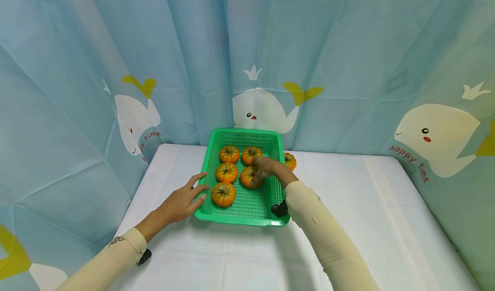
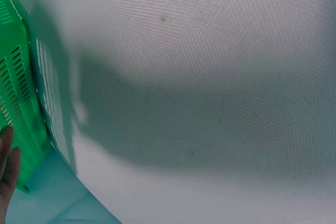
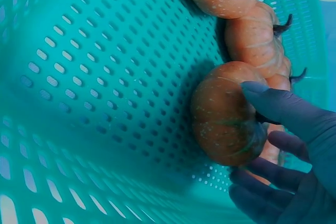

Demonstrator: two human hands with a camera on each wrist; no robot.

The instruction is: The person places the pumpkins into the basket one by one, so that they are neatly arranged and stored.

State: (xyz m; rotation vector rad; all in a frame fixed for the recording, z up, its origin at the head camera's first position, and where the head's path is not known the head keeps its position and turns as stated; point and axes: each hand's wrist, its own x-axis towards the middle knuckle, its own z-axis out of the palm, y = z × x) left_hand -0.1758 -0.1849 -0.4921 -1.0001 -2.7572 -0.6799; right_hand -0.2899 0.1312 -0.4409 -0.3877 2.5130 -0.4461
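A green plastic basket [image 1: 243, 220] holds several small orange pumpkins in two columns. My right hand [image 1: 267, 168] reaches over the basket's right side and grips the front pumpkin [image 1: 247, 177] of the right column. In the right wrist view the thumb lies across this pumpkin [image 3: 226, 114] near its stem, with the fingertips at its lower edge. A second pumpkin [image 1: 250, 152] sits just behind it, partly covered by the fingers. My left hand [image 1: 179, 203] rests at the basket's left rim with its fingers spread, beside the nearest left-column pumpkin [image 1: 223, 194].
Another pumpkin [image 1: 290, 161] sits on the white-covered table [image 1: 359, 205], just right of the basket and partly hidden by its wall and my right wrist. Blue curtains [image 1: 193, 67] printed with whales stand behind the table and along both sides.
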